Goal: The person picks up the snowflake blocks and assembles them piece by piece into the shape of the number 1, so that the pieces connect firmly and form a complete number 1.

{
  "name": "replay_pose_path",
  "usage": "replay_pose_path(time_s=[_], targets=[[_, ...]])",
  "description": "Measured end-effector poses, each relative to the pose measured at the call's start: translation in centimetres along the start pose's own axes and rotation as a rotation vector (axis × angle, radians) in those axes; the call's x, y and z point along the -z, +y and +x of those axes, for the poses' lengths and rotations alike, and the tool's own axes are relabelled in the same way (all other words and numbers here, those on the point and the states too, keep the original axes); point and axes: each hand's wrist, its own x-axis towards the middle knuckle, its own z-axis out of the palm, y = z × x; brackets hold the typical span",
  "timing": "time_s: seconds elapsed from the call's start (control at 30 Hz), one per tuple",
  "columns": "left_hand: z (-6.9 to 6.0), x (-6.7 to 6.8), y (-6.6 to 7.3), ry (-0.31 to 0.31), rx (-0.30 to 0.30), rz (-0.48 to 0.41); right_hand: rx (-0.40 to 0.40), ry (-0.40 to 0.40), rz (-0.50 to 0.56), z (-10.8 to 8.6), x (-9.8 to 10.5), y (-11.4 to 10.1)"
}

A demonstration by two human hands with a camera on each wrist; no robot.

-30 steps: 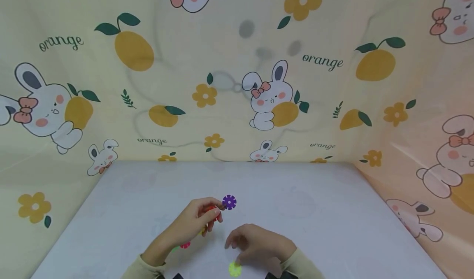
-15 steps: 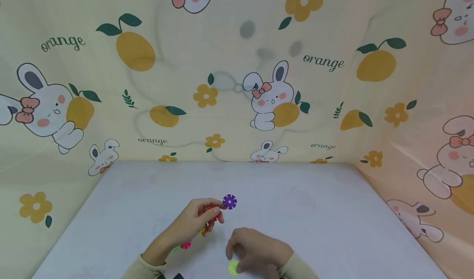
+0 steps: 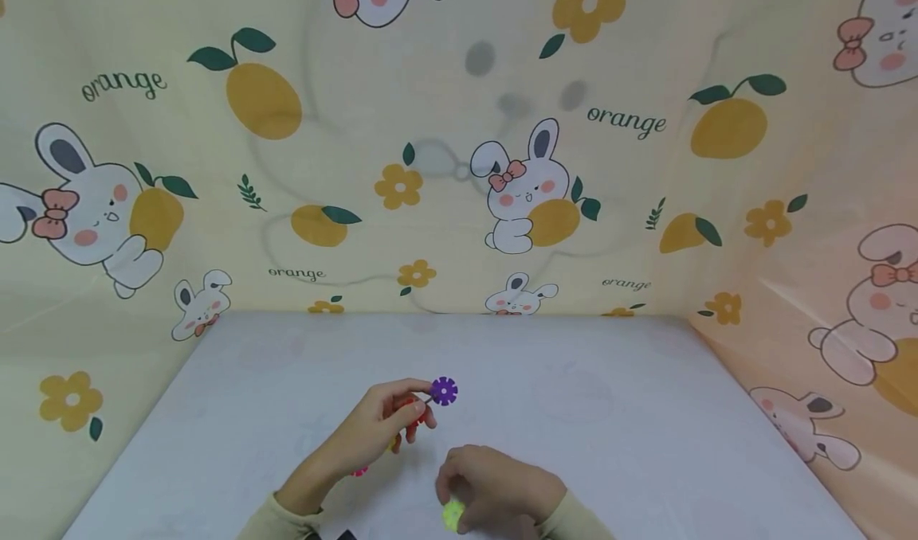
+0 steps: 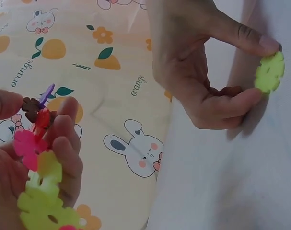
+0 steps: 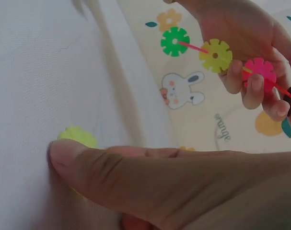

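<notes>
A chain of notched plastic snowflake discs lies across my left hand (image 3: 376,424), which holds it between thumb and fingers. At its far end a purple disc (image 3: 444,391) juts past the fingertips. The left wrist view shows a brown disc (image 4: 31,109) at the thumb, then red, pink (image 4: 29,147) and yellow-green ones. A green disc (image 5: 175,41) forms the other end in the right wrist view. Low over the table, my right hand (image 3: 502,484) pinches a single yellow-green disc (image 4: 270,73) by its edges, thumb opposite finger. Whether that disc still touches the table I cannot tell.
The white tabletop (image 3: 610,412) spreads around both hands. A printed cloth (image 3: 430,110) with rabbits and oranges hangs behind and at both sides. The sleeves (image 3: 577,518) reach in from the front edge.
My right hand has lowered slightly, and its fingers have closed from above the yellow-green disc to pinch it. The left hand has stayed nearly still with the chain, which has tilted slightly.
</notes>
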Motion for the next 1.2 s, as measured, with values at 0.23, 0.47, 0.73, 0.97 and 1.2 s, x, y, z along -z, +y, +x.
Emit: replay_pose_path(time_s=[0.23,0.47,0.73,0.97,1.2], targets=[[0.0,-0.2,0.1,0.021,0.048,-0.040,-0.075,0.005,0.145,0.2,0.2,0.5],[0.1,-0.2,0.1,0.036,0.005,-0.036,-0.097,0.066,0.323,0.1,1.2,1.4],[0.1,-0.3,0.0,0.040,-0.012,-0.035,-0.108,0.199,0.429,-0.4,2.7,1.4],[0.1,-0.2,-0.1,0.034,0.017,-0.081,-0.022,0.366,0.429,-0.6,3.4,1.8],[0.0,-0.3,-0.3,0.041,-0.020,-0.087,-0.004,0.432,0.457,-0.7,3.8,1.6]])
